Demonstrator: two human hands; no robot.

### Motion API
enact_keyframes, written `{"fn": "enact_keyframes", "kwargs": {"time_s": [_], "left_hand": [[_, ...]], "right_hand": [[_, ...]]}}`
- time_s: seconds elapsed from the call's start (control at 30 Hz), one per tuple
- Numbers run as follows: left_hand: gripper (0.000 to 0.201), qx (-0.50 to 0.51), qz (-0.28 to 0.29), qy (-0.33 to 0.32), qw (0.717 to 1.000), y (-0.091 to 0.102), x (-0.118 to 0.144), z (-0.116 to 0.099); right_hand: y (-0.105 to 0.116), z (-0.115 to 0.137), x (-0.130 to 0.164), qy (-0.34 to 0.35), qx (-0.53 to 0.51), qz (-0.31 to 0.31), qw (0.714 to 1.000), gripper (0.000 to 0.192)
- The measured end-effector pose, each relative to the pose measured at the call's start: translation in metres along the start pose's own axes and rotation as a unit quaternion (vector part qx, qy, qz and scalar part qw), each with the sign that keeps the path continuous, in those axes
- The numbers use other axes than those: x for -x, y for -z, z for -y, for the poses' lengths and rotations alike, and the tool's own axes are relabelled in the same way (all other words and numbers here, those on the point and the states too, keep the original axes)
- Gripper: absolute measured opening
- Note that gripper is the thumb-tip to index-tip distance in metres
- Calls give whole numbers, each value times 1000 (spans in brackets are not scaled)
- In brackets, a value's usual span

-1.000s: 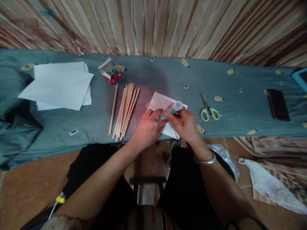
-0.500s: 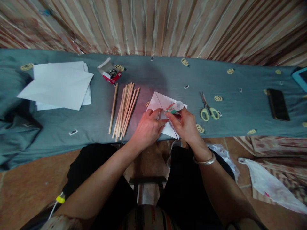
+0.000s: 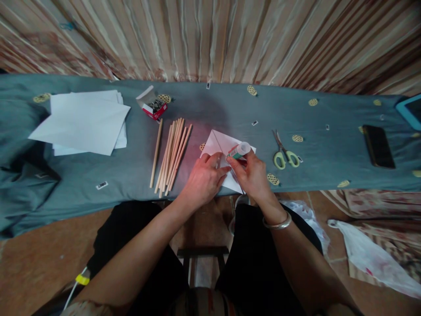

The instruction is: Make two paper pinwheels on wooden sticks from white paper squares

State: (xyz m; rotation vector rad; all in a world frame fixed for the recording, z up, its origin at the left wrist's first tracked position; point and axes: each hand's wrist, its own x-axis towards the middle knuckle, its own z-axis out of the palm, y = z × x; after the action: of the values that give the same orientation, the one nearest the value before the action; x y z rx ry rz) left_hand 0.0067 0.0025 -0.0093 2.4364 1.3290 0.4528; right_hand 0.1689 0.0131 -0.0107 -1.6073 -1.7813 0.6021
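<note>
A square of white paper (image 3: pixel 222 137) with a crease line from corner to corner lies on the cloth in front of me. My left hand (image 3: pixel 204 176) rests on its left part, thumb and fingers apart and pressing it down. Closed around a glue stick (image 3: pixel 238 151) with a green and red label, my right hand (image 3: pixel 252 173) holds it tilted over the paper's middle. The stick's lower end is close to the paper near my left fingertips; whether it touches is hidden by the fingers.
Several wooden sticks (image 3: pixel 173 153) lie left of the paper, beside an opened red box of metal clips (image 3: pixel 155 109). White sheets (image 3: pixel 85 120) are stacked farther left. To the right are scissors (image 3: pixel 283 153), a phone (image 3: pixel 378 147) and a blue-edged tablet (image 3: pixel 411 109).
The whole view has shifted slightly, with the table lower in the picture. Both hands keep nearly the same places on the paper, and the glue stick is still in my right hand.
</note>
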Motion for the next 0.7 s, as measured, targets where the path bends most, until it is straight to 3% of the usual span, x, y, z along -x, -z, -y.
{"fn": "enact_keyframes", "kwargs": {"time_s": [0.7], "left_hand": [[32, 0, 24, 7, 1000, 3, -1, -1]], "right_hand": [[-11, 4, -1, -42, -56, -52, 996, 28]]}}
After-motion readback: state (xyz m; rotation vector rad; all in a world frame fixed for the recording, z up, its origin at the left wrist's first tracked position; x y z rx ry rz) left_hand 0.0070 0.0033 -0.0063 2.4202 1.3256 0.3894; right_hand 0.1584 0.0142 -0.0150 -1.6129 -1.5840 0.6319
